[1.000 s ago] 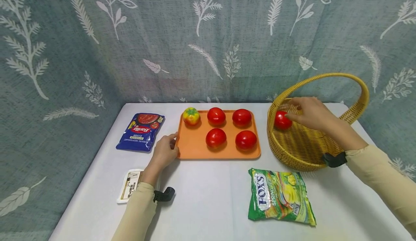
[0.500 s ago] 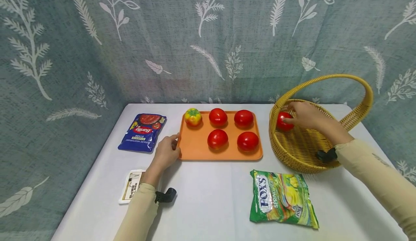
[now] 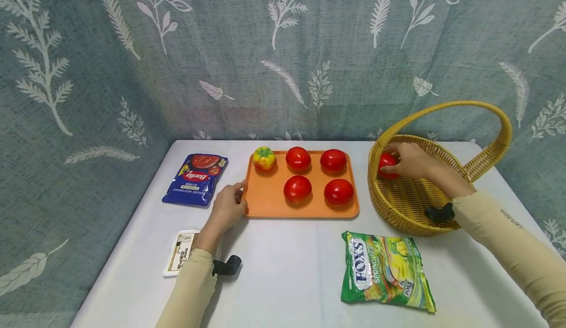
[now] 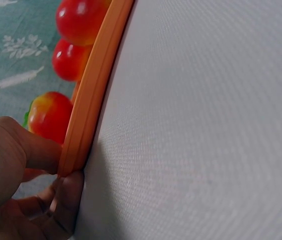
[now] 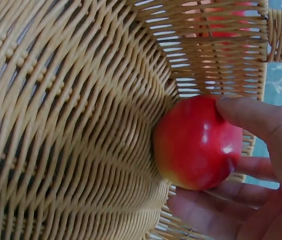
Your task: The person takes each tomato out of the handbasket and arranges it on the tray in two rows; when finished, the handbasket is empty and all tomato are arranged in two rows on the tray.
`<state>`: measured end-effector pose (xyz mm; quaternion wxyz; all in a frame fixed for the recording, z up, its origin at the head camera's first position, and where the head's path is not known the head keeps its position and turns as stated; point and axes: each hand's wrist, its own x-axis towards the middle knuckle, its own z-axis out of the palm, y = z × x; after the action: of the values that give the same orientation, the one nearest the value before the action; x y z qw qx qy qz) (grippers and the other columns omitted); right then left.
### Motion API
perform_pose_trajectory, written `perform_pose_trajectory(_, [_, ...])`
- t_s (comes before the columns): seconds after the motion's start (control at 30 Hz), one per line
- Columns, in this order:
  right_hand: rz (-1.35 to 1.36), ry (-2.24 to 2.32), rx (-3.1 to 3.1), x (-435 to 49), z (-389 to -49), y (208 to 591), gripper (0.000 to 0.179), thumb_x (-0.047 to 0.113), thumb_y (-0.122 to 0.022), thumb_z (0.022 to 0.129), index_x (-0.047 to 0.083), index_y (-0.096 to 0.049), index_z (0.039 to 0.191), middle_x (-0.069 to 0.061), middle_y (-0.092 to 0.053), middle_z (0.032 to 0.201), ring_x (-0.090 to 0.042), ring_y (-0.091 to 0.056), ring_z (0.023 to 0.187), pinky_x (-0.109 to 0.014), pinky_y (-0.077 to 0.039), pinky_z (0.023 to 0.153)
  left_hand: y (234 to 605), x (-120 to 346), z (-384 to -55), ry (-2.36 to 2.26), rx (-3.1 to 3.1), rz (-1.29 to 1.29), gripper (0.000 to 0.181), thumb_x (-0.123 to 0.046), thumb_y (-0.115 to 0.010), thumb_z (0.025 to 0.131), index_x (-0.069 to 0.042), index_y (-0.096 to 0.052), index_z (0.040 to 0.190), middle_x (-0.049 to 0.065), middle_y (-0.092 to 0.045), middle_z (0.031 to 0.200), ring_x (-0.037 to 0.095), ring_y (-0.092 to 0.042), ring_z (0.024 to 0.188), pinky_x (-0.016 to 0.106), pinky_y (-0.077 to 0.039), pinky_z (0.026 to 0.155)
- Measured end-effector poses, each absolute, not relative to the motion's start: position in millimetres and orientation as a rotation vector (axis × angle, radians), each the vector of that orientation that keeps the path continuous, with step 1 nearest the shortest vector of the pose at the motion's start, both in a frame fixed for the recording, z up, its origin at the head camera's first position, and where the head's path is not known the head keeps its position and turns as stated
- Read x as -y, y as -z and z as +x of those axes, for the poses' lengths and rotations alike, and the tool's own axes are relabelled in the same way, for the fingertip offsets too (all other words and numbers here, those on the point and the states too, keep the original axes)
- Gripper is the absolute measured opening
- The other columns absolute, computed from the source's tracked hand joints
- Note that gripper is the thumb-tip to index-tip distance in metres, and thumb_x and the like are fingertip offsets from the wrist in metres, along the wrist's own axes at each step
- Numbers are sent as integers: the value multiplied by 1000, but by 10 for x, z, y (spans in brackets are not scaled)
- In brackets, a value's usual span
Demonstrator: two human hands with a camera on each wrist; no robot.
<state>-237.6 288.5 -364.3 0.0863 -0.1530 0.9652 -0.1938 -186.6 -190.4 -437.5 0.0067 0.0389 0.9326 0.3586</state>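
My left hand (image 3: 227,206) grips the left edge of an orange tray (image 3: 265,201); in the left wrist view the thumb is on the rim and the fingers are beneath the corner. On the tray lie several red tomatoes (image 3: 297,189) and a yellow-and-red one (image 3: 264,159) with green leaves on top. Over at the right, my right hand (image 3: 411,161) reaches inside a wicker basket (image 3: 409,210). Its thumb and fingers curl round a red tomato (image 5: 196,145) with a yellowish underside, resting against the woven wall.
The basket's tall handle (image 3: 468,103) arches above the right hand. A green Fox's candy bag (image 3: 384,271) lies in front of the basket. Left of the tray are a blue Barilla pouch (image 3: 194,179) and a white labelled pack (image 3: 179,254), partly behind the left arm. A patterned curtain (image 3: 247,112) stands behind.
My right hand has lowered into the basket, and its fingers have closed round the tomato there. The left hand stays on the tray edge; the whole view has shifted slightly.
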Motion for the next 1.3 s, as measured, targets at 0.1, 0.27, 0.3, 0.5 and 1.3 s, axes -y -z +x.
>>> perform_pose_trajectory(0.1, [-476, 590, -2899, -2871, -2368, 3676, 63, 23, -79, 85, -14, -55, 130, -35, -59, 122, -46, -60, 109, -51, -52, 84, 4374, 1903, -1860, -1122, -2918, 120, 58, 2, -63, 85, 2, -53, 142, 19, -63, 104, 27, -62, 87, 41, -51, 78])
perform_pose_trajectory(0.27, [-475, 607, -2916, -2864, -2340, 3701, 69, 20, -84, 80, -14, -54, 132, -35, -60, 120, -48, -60, 107, -53, -53, 83, 4378, 1910, -1859, -1122, -2922, 118, 58, 1, -62, 84, 2, -53, 142, 19, -63, 105, 27, -63, 88, 41, -51, 78])
perform_pose_trajectory(0.3, [-471, 604, -2918, -2865, -2334, 3698, 69, 20, -84, 80, -13, -54, 132, -35, -60, 121, -48, -60, 107, -53, -53, 84, 4380, 1911, -1862, -1121, -2922, 119, 58, 1, -62, 84, 2, -53, 142, 19, -62, 105, 27, -63, 88, 40, -51, 78])
perform_pose_trajectory(0.5, [-437, 571, -2957, -2867, -2281, 3628, 69, 21, -83, 80, -12, -54, 133, -33, -60, 123, -47, -57, 110, -57, -51, 86, 4396, 1908, -1875, -1131, -2911, 120, 59, 2, -63, 85, 1, -52, 143, 18, -62, 106, 26, -63, 88, 39, -52, 77])
perform_pose_trajectory(1.3, [-473, 536, -3024, -2921, -1820, 3257, 67, 25, -81, 82, -9, -55, 134, -28, -62, 119, -43, -60, 103, -56, -52, 81, 4411, 1926, -1874, -1131, -2917, 124, 59, 1, -62, 85, 2, -51, 143, 19, -63, 105, 26, -62, 86, 40, -51, 77])
